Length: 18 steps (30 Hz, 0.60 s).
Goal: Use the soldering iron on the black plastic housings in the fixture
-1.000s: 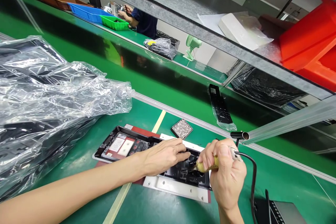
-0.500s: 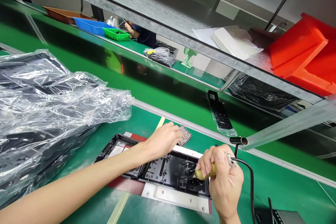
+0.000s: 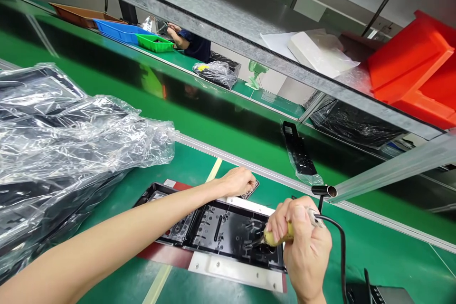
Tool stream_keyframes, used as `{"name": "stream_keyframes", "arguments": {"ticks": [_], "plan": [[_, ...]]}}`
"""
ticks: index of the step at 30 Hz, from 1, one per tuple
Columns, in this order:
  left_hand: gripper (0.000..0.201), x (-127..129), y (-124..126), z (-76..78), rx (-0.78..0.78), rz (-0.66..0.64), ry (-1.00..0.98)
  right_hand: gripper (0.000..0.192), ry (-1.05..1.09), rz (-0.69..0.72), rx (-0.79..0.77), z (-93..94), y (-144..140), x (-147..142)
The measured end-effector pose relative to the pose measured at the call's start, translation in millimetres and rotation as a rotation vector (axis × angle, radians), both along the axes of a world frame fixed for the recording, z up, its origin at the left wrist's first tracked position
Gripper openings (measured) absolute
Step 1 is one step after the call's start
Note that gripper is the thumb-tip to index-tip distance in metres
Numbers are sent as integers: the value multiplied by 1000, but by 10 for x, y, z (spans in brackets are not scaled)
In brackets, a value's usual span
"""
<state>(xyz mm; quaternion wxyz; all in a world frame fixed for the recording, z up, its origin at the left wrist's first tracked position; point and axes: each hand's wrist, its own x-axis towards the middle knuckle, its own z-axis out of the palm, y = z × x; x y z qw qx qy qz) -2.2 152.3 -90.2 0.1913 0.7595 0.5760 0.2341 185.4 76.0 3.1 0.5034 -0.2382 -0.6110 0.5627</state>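
Note:
A long black plastic panel (image 3: 221,230) lies in a white and red fixture (image 3: 231,266) on the green bench. My right hand (image 3: 302,242) grips a yellow-handled corded tool (image 3: 276,236), whose tip touches the panel's right part. My left hand (image 3: 238,181) reaches past the panel and rests, fingers curled, on a small dark tray of tiny screws (image 3: 250,193), covering most of it. Whether those fingers hold a screw is hidden.
A heap of black parts in clear plastic bags (image 3: 71,142) fills the left. A bagged black part (image 3: 299,154) lies on the conveyor beyond the rail. Blue and green bins (image 3: 135,35) and another person's arms (image 3: 178,35) are far back. Red bins (image 3: 416,66) sit on the shelf.
My left hand left the panel and moved away from me onto the screw tray. My right hand has kept the tool on the panel's right part.

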Motion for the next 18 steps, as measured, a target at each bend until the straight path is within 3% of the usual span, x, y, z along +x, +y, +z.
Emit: {"name": "stream_keyframes", "arguments": {"ticks": [6,10,15,18], "plan": [[20,23,-7,9,5,38,-27,31,-21,-12,27,3,5,-12],[16,-37,-98,210,12,124,-95,29,-11,-11,16,15,-3,-13],[14,-162,-658,569,8,229,-185,28,-27,-27,28,20,-15,-11],[13,-188,-1147,649,-17,239,-233,28,-33,-16,44,14,-14,-10]]}}
